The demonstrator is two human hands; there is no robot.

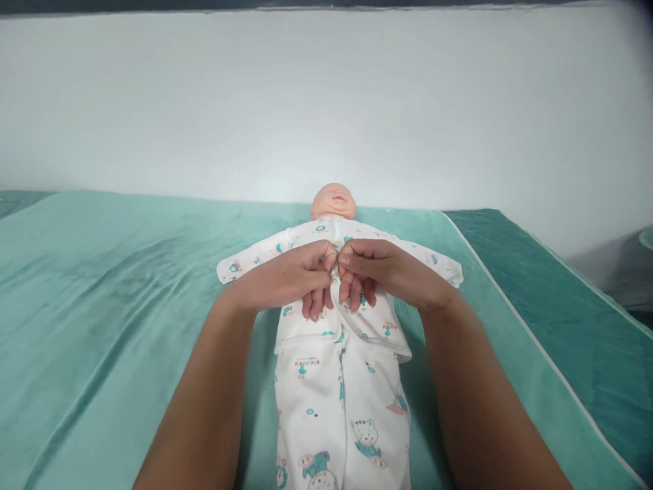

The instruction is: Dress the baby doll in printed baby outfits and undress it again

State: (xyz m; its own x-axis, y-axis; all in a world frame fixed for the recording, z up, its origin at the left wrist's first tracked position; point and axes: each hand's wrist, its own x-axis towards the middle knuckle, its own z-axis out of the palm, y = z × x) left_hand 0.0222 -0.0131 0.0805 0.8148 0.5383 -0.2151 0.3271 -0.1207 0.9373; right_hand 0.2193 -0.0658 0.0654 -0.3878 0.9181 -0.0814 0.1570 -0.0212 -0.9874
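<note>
A baby doll [334, 201] lies on its back, head at the far end, dressed in a white printed baby jacket [300, 331] and matching pants [311, 395]. Both sleeves stretch out to the sides. My left hand [309, 275] and my right hand [366, 272] meet over the chest, thumbs and index fingers pinching the jacket's front edges at the middle. The other fingers rest loosely on the cloth. Below my hands the jacket's front parts at the hem. The fastening between my fingertips is mostly hidden.
A light green blanket [127, 306] with some creases lies under the doll. To the right, past a pale edge strip, is a darker green cloth [561, 306]. A white wall [326, 102] rises behind. A dark object [632, 272] stands at the far right edge.
</note>
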